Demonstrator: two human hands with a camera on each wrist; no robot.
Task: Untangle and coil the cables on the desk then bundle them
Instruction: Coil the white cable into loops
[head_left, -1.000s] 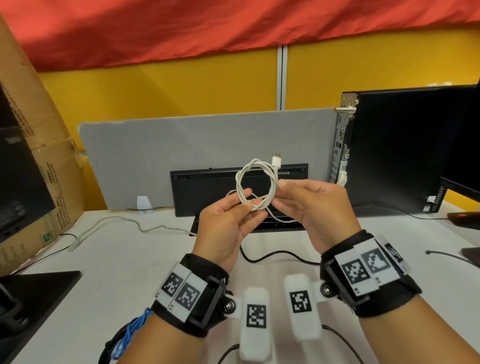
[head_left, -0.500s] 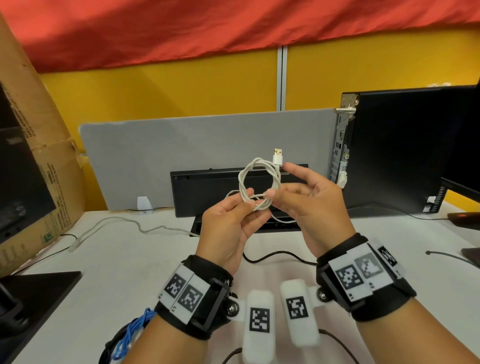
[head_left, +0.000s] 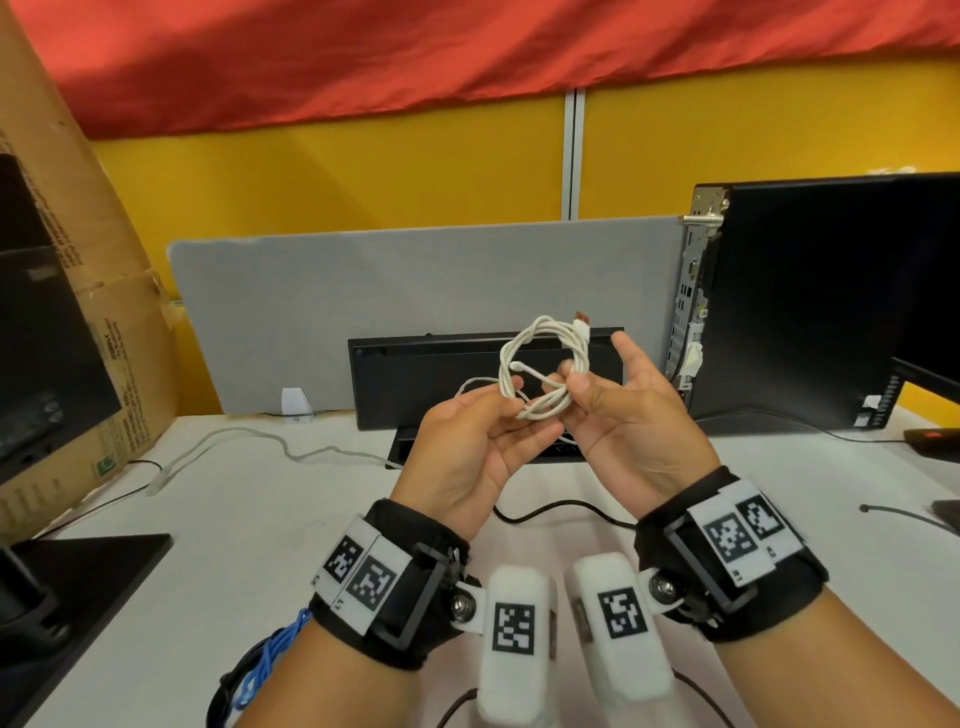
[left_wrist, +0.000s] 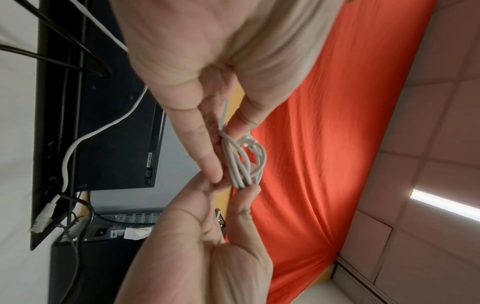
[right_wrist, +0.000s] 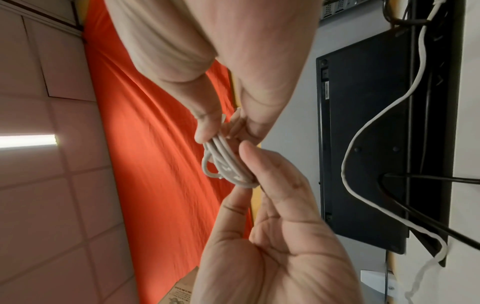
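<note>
Head view, near to far: at the bottom edge, two forearms wear black wrist straps with white coded tags, and a bundle of blue and black cables (head_left: 260, 670) lies at the lower left on the white desk (head_left: 249, 525). Above the straps, both hands are raised over the desk in the middle of the frame, palms turned toward the camera. The left hand (head_left: 467, 447) pinches the lower left of a coiled white USB cable (head_left: 540, 364) between thumb and fingertips. The right hand (head_left: 623, 415) pinches the coil's lower right side with thumb and forefinger, while its other fingers stand spread and straight. The coil rises above both sets of fingertips, held between the hands and clear of the desk; its USB plug (head_left: 582, 327) sticks out at the coil's upper right, and a loose end crosses inside the loop.

Left wrist view shows the strands gathered edge-on between the two thumbs and fingertips. Right wrist view shows the same pinch from the other side.

Beyond the hands, a black cable (head_left: 561, 506) curves across the desk and a pale grey cable (head_left: 249, 441) trails at the left. Farther back stand a black flat device (head_left: 415, 384), a grey partition panel (head_left: 415, 280), a cardboard box (head_left: 104, 291) at the left and a black computer tower (head_left: 831, 301) at the right.
</note>
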